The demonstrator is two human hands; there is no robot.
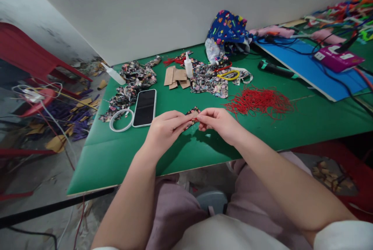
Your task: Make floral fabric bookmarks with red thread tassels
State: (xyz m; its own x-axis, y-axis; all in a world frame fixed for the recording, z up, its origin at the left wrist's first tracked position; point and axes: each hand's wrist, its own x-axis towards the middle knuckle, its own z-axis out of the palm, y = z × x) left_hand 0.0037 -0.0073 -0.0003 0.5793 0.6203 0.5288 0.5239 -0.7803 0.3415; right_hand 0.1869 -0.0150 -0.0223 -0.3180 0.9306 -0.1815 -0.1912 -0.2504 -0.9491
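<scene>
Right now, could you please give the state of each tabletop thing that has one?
Phone: face up, screen dark
Tape roll: lying flat
Middle bottle: upright
Left bottle: standing or lying unclear
Red strings: loose, heaped
Scissors: open or shut unclear
Nearest cloth: in left hand, right hand at its edge

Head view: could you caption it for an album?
Left hand and right hand meet at patterned cloth near a phone and red strings.
</scene>
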